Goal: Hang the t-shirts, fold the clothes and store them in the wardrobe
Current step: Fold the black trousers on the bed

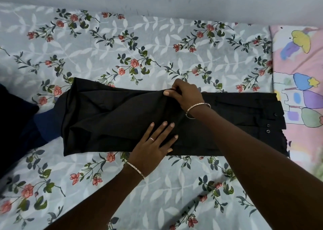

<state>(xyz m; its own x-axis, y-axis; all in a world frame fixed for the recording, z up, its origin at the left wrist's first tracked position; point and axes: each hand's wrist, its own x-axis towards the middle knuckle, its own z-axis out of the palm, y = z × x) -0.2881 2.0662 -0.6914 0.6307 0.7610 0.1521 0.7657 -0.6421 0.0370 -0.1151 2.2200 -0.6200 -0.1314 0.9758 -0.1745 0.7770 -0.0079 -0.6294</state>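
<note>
Left of the black trousers (104,117) lies a dark blue garment (43,126). On the trousers, spread on the bed (166,186), I read the left grip (153,142) released, flat, pinning cloth; the right grip (185,96) pinches their far edge, likely to draw a fold. No legible writing.

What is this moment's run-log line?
step: folding black trousers | left hand: pressed flat on trousers | right hand: pinches a fold at far edge | surface: floral bedsheet
</note>
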